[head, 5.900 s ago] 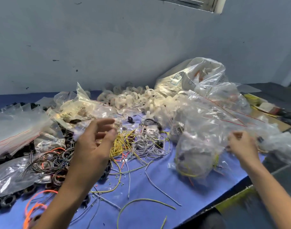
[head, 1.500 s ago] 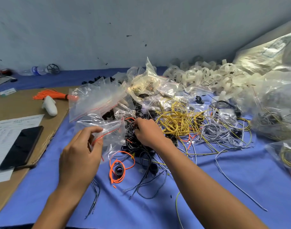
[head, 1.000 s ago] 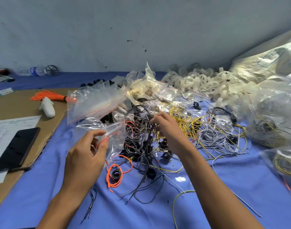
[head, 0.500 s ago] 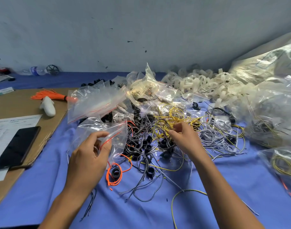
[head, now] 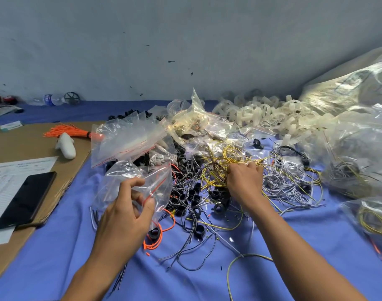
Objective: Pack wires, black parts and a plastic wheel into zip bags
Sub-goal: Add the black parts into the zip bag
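Blue cloth [head: 294, 246], cluttered. Phone [head: 26, 198] left, on cardboard [head: 33, 144]. Left hand [head: 122, 220] pinches zip bag [head: 118, 177] at its red seal. Black parts [head: 194, 192] centre. Right hand [head: 243, 181] curls fingers round yellow wires [head: 229, 154]. White wheels [head: 261, 111] far right.

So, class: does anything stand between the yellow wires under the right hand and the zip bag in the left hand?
Nothing tall does. Black parts and dark wires lie flat on the cloth between yellow wires and zip bag; the tangle may snag.
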Action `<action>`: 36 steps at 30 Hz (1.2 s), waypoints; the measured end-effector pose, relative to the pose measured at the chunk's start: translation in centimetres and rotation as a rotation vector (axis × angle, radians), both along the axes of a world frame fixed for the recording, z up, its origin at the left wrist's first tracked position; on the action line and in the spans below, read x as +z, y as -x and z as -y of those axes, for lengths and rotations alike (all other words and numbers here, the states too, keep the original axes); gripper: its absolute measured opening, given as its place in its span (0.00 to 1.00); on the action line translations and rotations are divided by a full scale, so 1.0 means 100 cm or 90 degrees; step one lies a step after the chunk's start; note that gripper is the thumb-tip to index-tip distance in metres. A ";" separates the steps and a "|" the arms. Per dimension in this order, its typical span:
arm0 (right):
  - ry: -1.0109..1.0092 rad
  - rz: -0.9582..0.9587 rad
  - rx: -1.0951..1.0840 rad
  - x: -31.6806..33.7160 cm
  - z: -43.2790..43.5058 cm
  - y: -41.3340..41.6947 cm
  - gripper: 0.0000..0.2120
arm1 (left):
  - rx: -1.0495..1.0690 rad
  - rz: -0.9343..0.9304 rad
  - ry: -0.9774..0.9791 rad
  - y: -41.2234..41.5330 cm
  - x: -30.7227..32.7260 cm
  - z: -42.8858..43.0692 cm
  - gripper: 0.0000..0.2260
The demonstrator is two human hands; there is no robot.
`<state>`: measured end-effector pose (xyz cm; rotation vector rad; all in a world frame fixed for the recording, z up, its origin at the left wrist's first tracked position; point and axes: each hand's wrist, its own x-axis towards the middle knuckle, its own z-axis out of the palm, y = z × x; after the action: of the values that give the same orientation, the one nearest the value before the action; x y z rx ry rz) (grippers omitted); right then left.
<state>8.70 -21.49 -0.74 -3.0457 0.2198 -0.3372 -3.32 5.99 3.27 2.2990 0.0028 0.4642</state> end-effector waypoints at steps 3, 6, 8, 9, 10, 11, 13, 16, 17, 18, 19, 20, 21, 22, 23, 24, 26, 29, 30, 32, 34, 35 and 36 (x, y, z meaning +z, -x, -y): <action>-0.035 0.005 -0.023 0.005 0.003 -0.001 0.10 | -0.003 -0.008 -0.006 0.002 -0.002 -0.001 0.16; -0.168 0.140 -0.053 0.015 0.011 0.000 0.12 | 0.000 -0.015 -0.007 0.002 -0.003 -0.001 0.15; -0.274 0.267 -0.056 0.027 0.018 0.004 0.11 | 0.001 -0.011 -0.007 0.001 -0.002 0.000 0.15; -0.331 0.324 -0.048 0.034 0.022 0.006 0.11 | -0.001 -0.009 -0.008 0.000 -0.001 0.002 0.15; -0.380 0.377 -0.034 0.041 0.025 0.008 0.10 | -0.005 -0.008 -0.008 0.000 0.000 0.003 0.15; -0.414 0.424 -0.014 0.049 0.027 0.011 0.10 | -0.008 -0.009 -0.007 0.000 0.001 0.004 0.15; -0.453 0.497 0.034 0.063 0.027 0.018 0.09 | -0.012 -0.016 -0.002 -0.001 0.001 0.006 0.16; -0.521 0.548 0.087 0.079 0.021 0.038 0.07 | -0.009 -0.016 0.007 -0.002 -0.001 0.008 0.16; -0.549 0.541 0.099 0.081 0.019 0.048 0.06 | -0.008 -0.013 0.006 -0.002 -0.001 0.009 0.16; -0.574 0.522 0.113 0.080 0.016 0.058 0.06 | -0.006 -0.011 0.006 -0.002 -0.001 0.010 0.15; -0.590 0.492 0.130 0.077 0.012 0.069 0.05 | -0.004 -0.010 0.008 -0.002 0.000 0.011 0.14; -0.603 0.456 0.147 0.072 0.006 0.082 0.04 | -0.003 -0.012 0.010 -0.002 0.001 0.011 0.14; -0.615 0.419 0.164 0.066 -0.001 0.094 0.04 | -0.004 -0.015 0.010 -0.002 0.001 0.012 0.13; -0.632 0.387 0.181 0.060 -0.010 0.105 0.04 | -0.005 -0.019 0.007 -0.001 0.001 0.013 0.13; -0.653 0.360 0.193 0.053 -0.019 0.114 0.05 | -0.007 -0.023 0.003 -0.001 0.001 0.015 0.13; -0.679 0.331 0.196 0.046 -0.029 0.122 0.06 | -0.008 -0.027 -0.004 0.000 0.002 0.017 0.12; -0.706 0.267 0.184 0.034 -0.048 0.130 0.06 | -0.014 -0.037 -0.024 0.004 0.003 0.025 0.13; -0.654 0.180 0.229 0.020 -0.076 0.134 0.06 | -0.057 -0.027 -0.078 0.013 0.008 0.038 0.12; -0.673 0.128 0.262 0.018 -0.084 0.133 0.06 | -0.079 -0.023 -0.096 0.017 0.011 0.042 0.12; -0.828 -0.024 0.318 0.021 -0.097 0.129 0.09 | -0.139 -0.015 -0.118 0.028 0.016 0.050 0.11; -1.111 -0.180 0.319 0.029 -0.105 0.125 0.06 | -0.210 -0.018 -0.123 0.038 0.021 0.053 0.10; -1.248 -0.234 0.287 0.034 -0.108 0.124 0.06 | -0.239 -0.026 -0.110 0.044 0.024 0.055 0.11; -1.362 -0.275 0.235 0.038 -0.109 0.122 0.09 | -0.264 -0.032 -0.084 0.049 0.027 0.055 0.12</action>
<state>-3.53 -10.57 3.04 -0.9253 -0.0317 0.3977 -8.17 0.46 5.94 2.3547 -0.4826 0.1954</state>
